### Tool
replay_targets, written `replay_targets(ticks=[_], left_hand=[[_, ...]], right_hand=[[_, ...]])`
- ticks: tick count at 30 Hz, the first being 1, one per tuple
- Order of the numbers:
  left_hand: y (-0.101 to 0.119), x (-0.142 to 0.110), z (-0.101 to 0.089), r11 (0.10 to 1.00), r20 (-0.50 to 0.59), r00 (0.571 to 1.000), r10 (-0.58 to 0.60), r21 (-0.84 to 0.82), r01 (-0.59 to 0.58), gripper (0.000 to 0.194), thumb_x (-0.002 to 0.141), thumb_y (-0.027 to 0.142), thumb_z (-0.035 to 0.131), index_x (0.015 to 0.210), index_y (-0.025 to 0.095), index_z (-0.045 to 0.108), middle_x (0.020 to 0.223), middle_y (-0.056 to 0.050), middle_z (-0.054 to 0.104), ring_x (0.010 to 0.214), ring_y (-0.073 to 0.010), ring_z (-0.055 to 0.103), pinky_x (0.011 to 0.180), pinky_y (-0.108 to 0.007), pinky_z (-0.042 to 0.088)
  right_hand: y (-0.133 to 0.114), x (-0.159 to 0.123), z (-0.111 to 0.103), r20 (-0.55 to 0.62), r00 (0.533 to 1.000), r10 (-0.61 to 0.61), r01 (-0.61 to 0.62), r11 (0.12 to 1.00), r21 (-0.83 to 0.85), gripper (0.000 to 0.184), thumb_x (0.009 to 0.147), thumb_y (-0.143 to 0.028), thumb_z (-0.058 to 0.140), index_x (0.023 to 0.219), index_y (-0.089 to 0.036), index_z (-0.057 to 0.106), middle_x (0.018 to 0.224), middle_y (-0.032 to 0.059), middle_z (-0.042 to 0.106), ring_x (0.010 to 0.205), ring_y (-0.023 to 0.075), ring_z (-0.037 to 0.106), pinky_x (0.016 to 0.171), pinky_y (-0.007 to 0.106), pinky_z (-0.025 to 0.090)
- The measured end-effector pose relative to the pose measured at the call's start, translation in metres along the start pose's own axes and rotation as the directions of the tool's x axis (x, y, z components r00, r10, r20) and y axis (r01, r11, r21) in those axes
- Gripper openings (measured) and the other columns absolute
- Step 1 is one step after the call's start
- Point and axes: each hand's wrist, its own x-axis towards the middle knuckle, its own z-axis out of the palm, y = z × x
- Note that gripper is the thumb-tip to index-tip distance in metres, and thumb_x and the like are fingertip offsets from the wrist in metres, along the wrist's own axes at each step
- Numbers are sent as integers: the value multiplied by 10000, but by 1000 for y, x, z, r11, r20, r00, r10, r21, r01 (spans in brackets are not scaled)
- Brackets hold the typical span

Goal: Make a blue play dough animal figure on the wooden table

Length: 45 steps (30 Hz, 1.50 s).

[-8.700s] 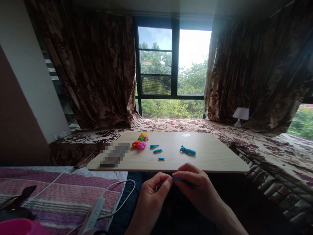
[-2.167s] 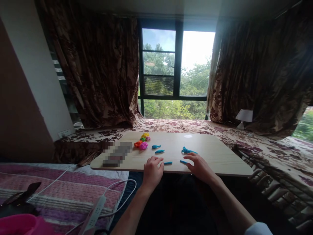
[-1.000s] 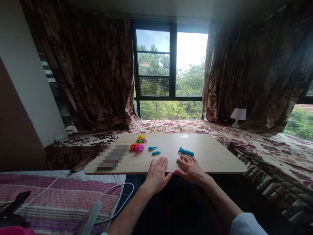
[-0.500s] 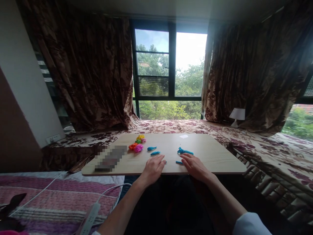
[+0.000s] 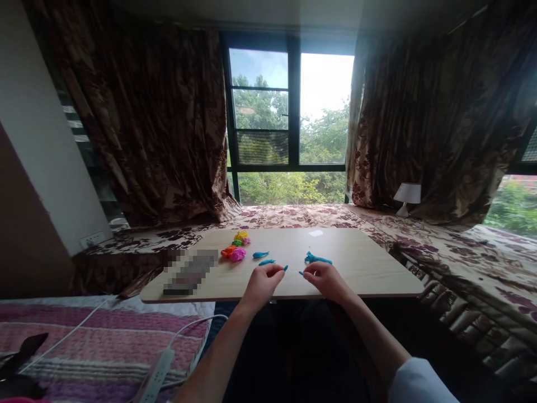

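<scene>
Over the near edge of the wooden tabletop (image 5: pixel 356 252), my left hand (image 5: pixel 263 282) pinches a small piece of blue modelling clay (image 5: pixel 286 268) between thumb and fingers. Facing it, my right hand (image 5: pixel 329 280) is closed in a pinch on another small blue clay piece (image 5: pixel 301 273). The two hands are a little apart. Just beyond my right hand lies a larger blue clay lump (image 5: pixel 316 258), partly covered by it. Two tapered blue clay shapes, one farther (image 5: pixel 260 254) and one nearer (image 5: pixel 267 262), rest past my left hand.
Orange (image 5: pixel 227 251), magenta (image 5: pixel 239 254), green and yellow (image 5: pixel 241 235) clay lumps lie at the table's left. A pixelated dark object (image 5: pixel 191 272) is nearer the left edge. A white scrap (image 5: pixel 315 233) lies at the far side. A power strip (image 5: pixel 157 372) sits on the bed.
Both hands have gone from lying with fingers extended on the table to pinching. Each has picked up a small blue clay piece and raised its tip into view.
</scene>
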Motion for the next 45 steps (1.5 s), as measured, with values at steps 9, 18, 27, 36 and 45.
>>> replay_targets(ticks=[9,18,27,36,45], left_hand=[[36,-61,2,866,-17,988,-151,-484,124,363,695,386,643,958,138,679,804,-79,695,721,-161,615,736,-291,469],[35,-61,3,876,-45,989,-140,-471,103,311,652,354,682,900,168,704,766,-45,699,733,-168,609,738,-277,453],[41,-71,1,805,-19,970,-243,-561,191,252,644,314,690,821,136,698,704,-47,689,688,-144,602,718,-259,451],[57,-88,-7,686,100,972,-215,-692,223,222,677,313,671,836,163,709,780,-46,681,735,-147,594,747,-268,476],[55,-97,-10,746,104,988,-114,-648,154,240,750,326,616,920,184,709,764,-32,670,743,-136,563,748,-253,460]], right_hand=[[-46,-41,9,27,996,82,-81,783,617,313,802,-446,552,869,-151,634,609,-20,562,531,83,474,514,201,376],[-41,-32,13,-59,996,61,-43,961,272,346,867,-442,422,922,-170,630,755,24,661,655,130,590,562,214,437],[-6,0,0,-124,987,101,-126,968,-217,106,741,-254,594,755,-197,682,762,53,676,771,215,612,686,297,415],[-85,-56,-21,-79,966,-244,256,936,242,266,873,-283,477,1095,-227,611,920,41,632,781,147,591,654,253,483],[-100,-60,-16,-130,950,-283,311,888,339,109,801,-189,579,872,-198,661,827,25,608,685,123,564,596,244,463]])
